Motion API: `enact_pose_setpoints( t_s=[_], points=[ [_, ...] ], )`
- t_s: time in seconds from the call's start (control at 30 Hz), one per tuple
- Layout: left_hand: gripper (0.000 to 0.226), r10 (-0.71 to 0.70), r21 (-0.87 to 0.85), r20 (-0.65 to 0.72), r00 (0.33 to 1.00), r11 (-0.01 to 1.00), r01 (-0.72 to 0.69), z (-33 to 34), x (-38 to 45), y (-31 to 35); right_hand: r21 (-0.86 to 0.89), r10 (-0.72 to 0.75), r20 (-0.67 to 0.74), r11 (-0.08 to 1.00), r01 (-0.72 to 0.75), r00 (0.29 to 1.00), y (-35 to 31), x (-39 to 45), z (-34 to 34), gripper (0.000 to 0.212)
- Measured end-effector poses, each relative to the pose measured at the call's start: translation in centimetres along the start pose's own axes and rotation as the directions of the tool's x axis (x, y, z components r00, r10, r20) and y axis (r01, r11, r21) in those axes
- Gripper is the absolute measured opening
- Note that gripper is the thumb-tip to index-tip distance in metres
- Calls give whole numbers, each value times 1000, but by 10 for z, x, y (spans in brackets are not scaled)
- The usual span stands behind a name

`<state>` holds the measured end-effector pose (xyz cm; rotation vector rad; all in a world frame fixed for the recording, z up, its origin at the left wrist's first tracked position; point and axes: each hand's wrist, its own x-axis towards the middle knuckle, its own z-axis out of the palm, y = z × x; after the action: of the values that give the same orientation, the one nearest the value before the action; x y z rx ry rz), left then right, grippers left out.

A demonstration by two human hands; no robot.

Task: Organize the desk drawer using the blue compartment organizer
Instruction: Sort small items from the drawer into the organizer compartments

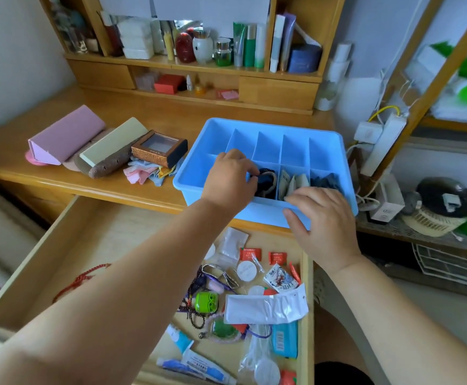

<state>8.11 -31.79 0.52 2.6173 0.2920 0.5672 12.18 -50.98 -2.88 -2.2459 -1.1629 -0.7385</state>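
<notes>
Head view: left hand (231, 179) hides dark items (267, 180) (unidentifiable) in organizer (199, 184).

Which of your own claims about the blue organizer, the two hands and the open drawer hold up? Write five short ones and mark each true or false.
1. The blue organizer sits on the desk top. True.
2. Every back-row compartment holds items. False: the back row looks empty.
3. The left hand reaches into a front compartment at dark hair ties. True.
4. The right hand holds the green frog-faced case. False: the case lies in the drawer.
5. The drawer is shut. False: it is pulled open.
</notes>
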Motion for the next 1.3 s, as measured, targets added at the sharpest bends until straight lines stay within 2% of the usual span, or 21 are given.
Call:
enact_pose_setpoints(
  t_s=[0.1,0.17,0.23,0.27,0.3,0.33,0.37,0.43,0.47,0.5,0.6,0.73,0.8,0.9,0.97,1.03,1.1,1.13,1.2,1.27,1.3],
  points=[
    [14,151,-87,-149,977,982,-165,-6,-31,0,41,-2,-34,999,4,999,-6,-1,-3,30],
    [13,252,-77,-197,947,959,-272,-6,-64,-3,34,-76,-60,996,78,995,-16,-12,-5,22],
    [12,296,-85,-138,945,947,-309,1,-101,-13,51,-169,23,985,167,985,-31,-34,-1,11],
    [12,274,-96,-78,958,955,-281,7,-121,-20,64,-201,145,979,193,969,-39,-48,3,11],
    [13,225,-104,-11,974,969,-225,15,-139,-28,61,-206,342,979,197,917,-46,-62,8,12],
    [15,162,-107,58,985,982,-156,22,-156,-35,22,-159,570,984,179,806,-52,-73,14,16],
    [16,103,-107,121,987,990,-90,29,-170,-42,-55,-64,752,986,159,656,-54,-82,21,25],
    [16,8,-115,214,977,993,17,39,-189,-50,-204,105,912,955,217,397,-55,-98,35,42],
    [17,-25,-122,236,972,991,55,42,-194,-52,-253,156,932,927,277,328,-57,-101,38,46],
    [19,-47,-131,241,969,988,81,43,-196,-53,-279,178,933,907,315,314,-59,-101,40,46],
    [23,-64,-162,264,963,981,109,44,-193,-50,-291,179,901,925,245,395,-57,-95,40,31],
    [35,-44,-200,302,952,974,108,40,-183,-46,-159,198,816,980,-119,543,-54,-75,24,13],
    [43,-43,-233,297,954,966,116,37,-176,-43,-3,214,803,935,-355,557,-53,-64,18,15],
    [51,-54,-315,263,963,939,139,31,-167,-37,243,215,820,708,-663,530,-56,-50,11,17],
    [60,-57,-381,273,960,910,162,25,-165,-31,387,233,828,419,-821,509,-62,-46,6,21],
    [61,-98,-458,287,953,860,226,18,-164,-25,477,276,834,72,-876,477,-68,-45,5,21],
    [62,-199,-554,345,917,746,370,13,-164,-17,522,309,833,-168,-836,458,-75,-44,7,15],
    [64,-250,-600,396,884,658,455,12,-164,-13,537,324,828,-226,-813,458,-78,-43,8,13],
    [60,-322,-673,497,806,443,592,13,-166,-7,565,358,808,-242,-789,469,-81,-42,12,25],
    [36,-356,-739,521,776,267,618,14,-166,1,573,401,784,-176,-800,474,-85,-40,14,27],
    [26,-387,-756,499,775,244,608,13,-166,4,571,420,773,-131,-811,476,-86,-40,15,25]
  ],
)
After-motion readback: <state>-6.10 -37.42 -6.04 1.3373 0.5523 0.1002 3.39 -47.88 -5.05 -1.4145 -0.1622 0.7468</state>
